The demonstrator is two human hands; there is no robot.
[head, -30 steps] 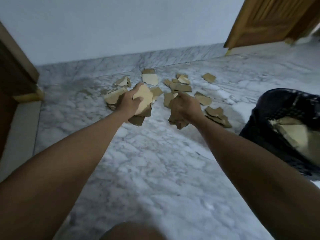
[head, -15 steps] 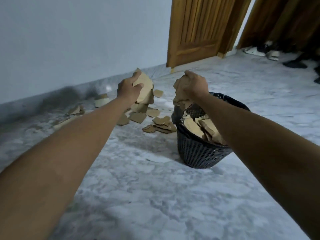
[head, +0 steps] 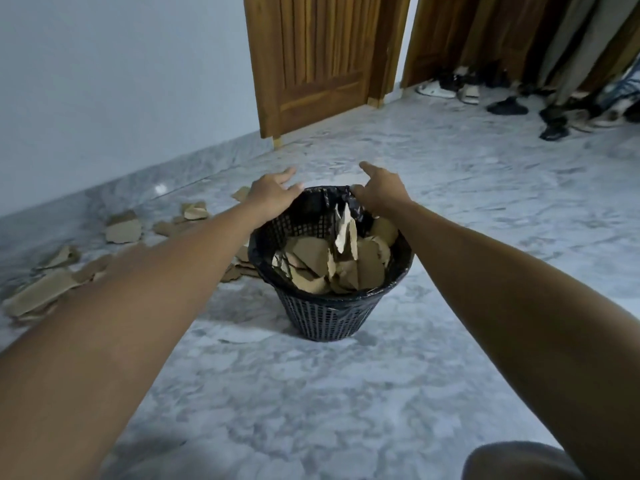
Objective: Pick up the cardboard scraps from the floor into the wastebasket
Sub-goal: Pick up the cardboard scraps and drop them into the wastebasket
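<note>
Cardboard scraps (head: 329, 261) fill much of the black mesh wastebasket (head: 325, 315), which stands upright on the grey marble floor (head: 311, 410) in front of us. Nearest to us, a knee (head: 519, 460) shows at the lower right edge, and our two bare forearms reach forward over the floor on either side of the basket. Our left hand (head: 272, 194) hovers at the far left of the basket's rim with its grip spread and nothing in it. Our right hand (head: 379, 190) hovers at the far right of the rim, its grip likewise spread and empty, the forefinger pointing away from us. Just below that hand, a few pale scraps (head: 346, 232) hang in the air above the heap inside the basket, touching neither hand. To the left of the basket, more loose scraps (head: 123, 232) lie scattered on the floor toward the pale wall (head: 121, 81). Beyond the basket stands a wooden door (head: 322, 57), and further right several shoes (head: 509, 105) lie on the floor beneath hanging clothes.
</note>
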